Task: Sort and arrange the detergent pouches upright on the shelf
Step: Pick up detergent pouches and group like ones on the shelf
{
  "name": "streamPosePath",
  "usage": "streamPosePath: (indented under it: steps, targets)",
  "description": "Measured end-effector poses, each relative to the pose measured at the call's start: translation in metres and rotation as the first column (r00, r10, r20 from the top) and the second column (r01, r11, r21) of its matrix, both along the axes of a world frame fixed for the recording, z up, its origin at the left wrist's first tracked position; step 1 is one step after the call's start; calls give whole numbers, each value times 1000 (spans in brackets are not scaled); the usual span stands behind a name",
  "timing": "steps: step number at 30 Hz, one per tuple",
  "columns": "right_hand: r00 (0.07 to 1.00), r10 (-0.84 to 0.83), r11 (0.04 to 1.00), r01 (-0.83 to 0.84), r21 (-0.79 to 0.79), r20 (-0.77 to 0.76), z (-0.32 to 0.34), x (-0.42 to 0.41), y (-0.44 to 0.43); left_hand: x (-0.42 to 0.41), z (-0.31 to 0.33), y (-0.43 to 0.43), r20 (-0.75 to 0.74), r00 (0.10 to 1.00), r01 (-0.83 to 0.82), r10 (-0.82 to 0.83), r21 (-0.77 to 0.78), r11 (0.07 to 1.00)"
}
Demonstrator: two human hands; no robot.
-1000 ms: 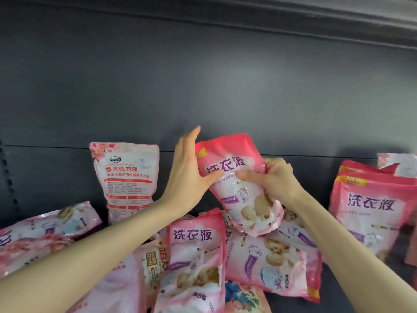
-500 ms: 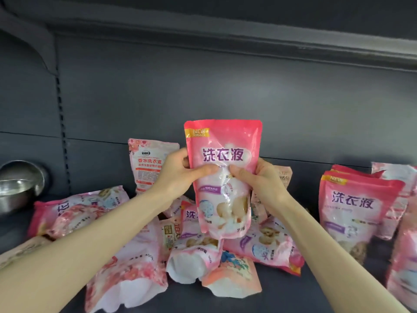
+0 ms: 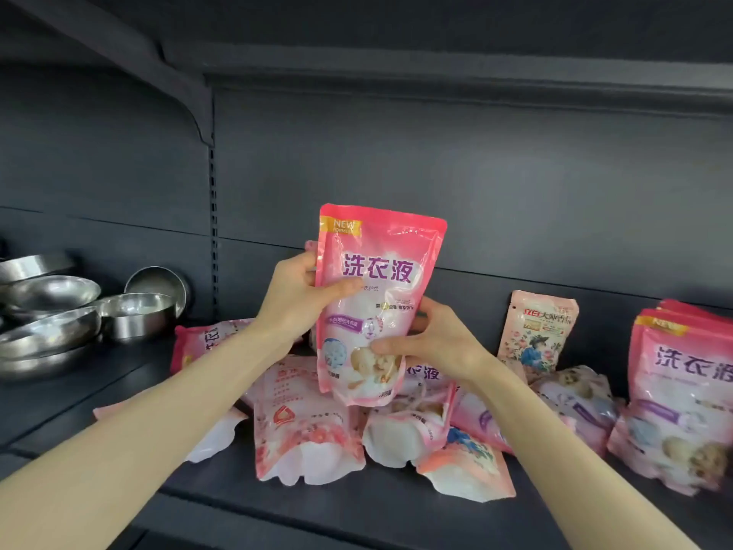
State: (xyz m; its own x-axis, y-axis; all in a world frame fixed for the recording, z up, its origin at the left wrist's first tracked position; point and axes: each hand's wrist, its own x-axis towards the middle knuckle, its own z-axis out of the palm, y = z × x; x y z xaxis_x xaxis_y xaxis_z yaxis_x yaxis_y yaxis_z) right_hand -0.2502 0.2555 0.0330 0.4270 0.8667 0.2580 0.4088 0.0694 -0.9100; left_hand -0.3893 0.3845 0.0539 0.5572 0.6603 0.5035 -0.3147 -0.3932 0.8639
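A pink detergent pouch (image 3: pixel 377 279) with purple lettering is held upright in the air above a heap of fallen pouches (image 3: pixel 309 430). My left hand (image 3: pixel 295 297) grips its left edge, thumb across the front. My right hand (image 3: pixel 432 343) holds its lower right side. On the right, pink pouches of the same kind (image 3: pixel 682 391) stand upright in a row. A paler floral pouch (image 3: pixel 537 331) stands against the back wall behind the heap.
Several steel bowls (image 3: pixel 51 315) are stacked on the left part of the dark shelf (image 3: pixel 357 510). An upright slotted post (image 3: pixel 213 232) and a bracket divide the back wall. Another shelf hangs overhead.
The pouch was tilted; both hands have turned it upright and lifted it clear of the heap. The view has pulled back and shifted left, bringing the bowls into sight.
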Motion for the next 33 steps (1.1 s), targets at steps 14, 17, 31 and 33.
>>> streamPosePath:
  steps: [14,17,31,33]
  targets:
    - [963,-254,967,254,10,91,-13,-7,146,0,-12,144,-77,996,58,-54,49,997]
    - [943,-316,947,320,-26,100,-23,-2,163,9,-21,168,-104,988,121,-115,55,991]
    - [900,-393,881,427,-204,189,-54,6,185,33,-48,210,-246,941,251,-233,42,967]
    - [907,-369,879,411,-240,201,-55,8,185,34,-51,212,-265,937,243,-228,27,970]
